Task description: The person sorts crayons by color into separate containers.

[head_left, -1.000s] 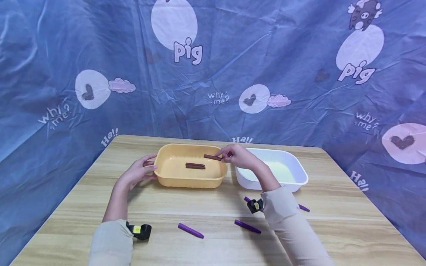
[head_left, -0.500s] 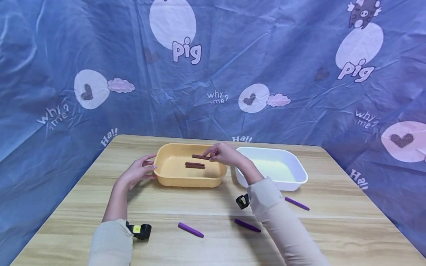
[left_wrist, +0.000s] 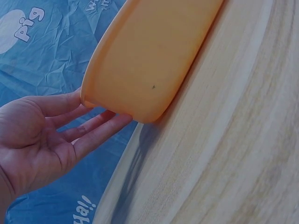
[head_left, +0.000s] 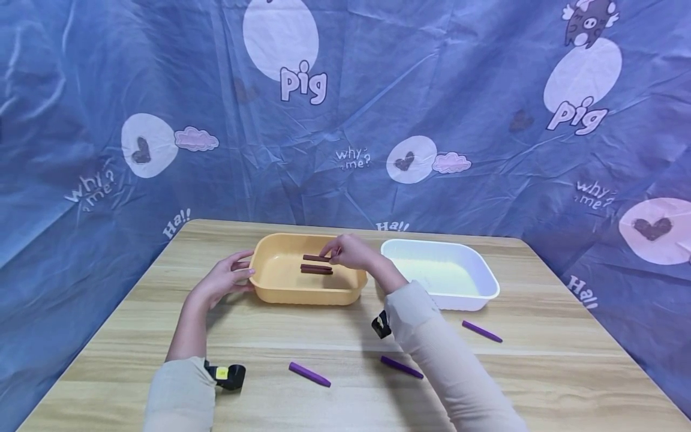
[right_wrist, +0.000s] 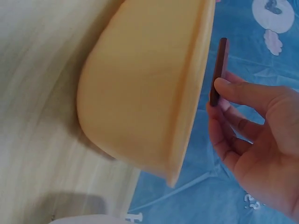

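My right hand (head_left: 353, 252) pinches a brown crayon (right_wrist: 220, 70) between thumb and fingers, above the back right part of a yellow plastic basin (head_left: 308, 296). In the right wrist view the crayon is beside the basin's rim. Two more brown crayons (head_left: 317, 269) lie side by side on the basin's floor, just in front of the held one. At the basin's left end, my left hand (head_left: 224, 278) touches the rim and outer wall with thumb and fairly straight fingers, as the left wrist view shows (left_wrist: 46, 135).
A white basin (head_left: 469, 303) stands to the right of the yellow one. Three purple crayons lie on the wooden table: one front left (head_left: 309, 374), one front centre (head_left: 402, 366), one at right (head_left: 481, 331). A blue printed cloth (head_left: 302, 180) hangs behind.
My right hand has carried the brown crayon leftward, from the basin's right side to behind the two crayons lying inside. The left hand has stayed at the basin's end.
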A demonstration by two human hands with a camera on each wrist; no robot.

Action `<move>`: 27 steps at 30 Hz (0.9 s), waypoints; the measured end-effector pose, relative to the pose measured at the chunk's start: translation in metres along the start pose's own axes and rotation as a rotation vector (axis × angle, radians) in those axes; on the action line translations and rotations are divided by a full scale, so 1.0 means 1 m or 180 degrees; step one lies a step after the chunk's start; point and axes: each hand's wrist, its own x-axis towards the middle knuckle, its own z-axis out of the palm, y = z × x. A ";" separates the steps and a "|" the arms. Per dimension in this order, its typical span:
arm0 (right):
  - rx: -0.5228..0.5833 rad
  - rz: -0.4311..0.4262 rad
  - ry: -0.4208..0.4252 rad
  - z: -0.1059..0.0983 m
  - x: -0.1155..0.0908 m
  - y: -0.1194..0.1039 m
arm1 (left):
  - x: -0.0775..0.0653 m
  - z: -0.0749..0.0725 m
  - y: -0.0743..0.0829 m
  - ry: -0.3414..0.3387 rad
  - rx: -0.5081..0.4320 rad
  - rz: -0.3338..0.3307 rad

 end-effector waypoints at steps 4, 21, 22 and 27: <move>-0.0134 0.0020 0.0014 0.009 0.005 0.002 | 0.000 -0.002 -0.001 0.0012 -0.0001 0.0005; -0.0457 0.0510 0.0049 0.042 0.014 0.008 | 0.001 -0.002 -0.001 0.0023 0.0001 -0.0041; -0.0466 0.0511 0.0048 0.043 0.014 0.008 | 0.002 -0.002 -0.001 0.0027 0.0003 -0.0043; -0.0492 0.0491 0.0065 0.047 0.017 0.007 | 0.002 -0.003 -0.001 0.0029 0.0000 -0.0050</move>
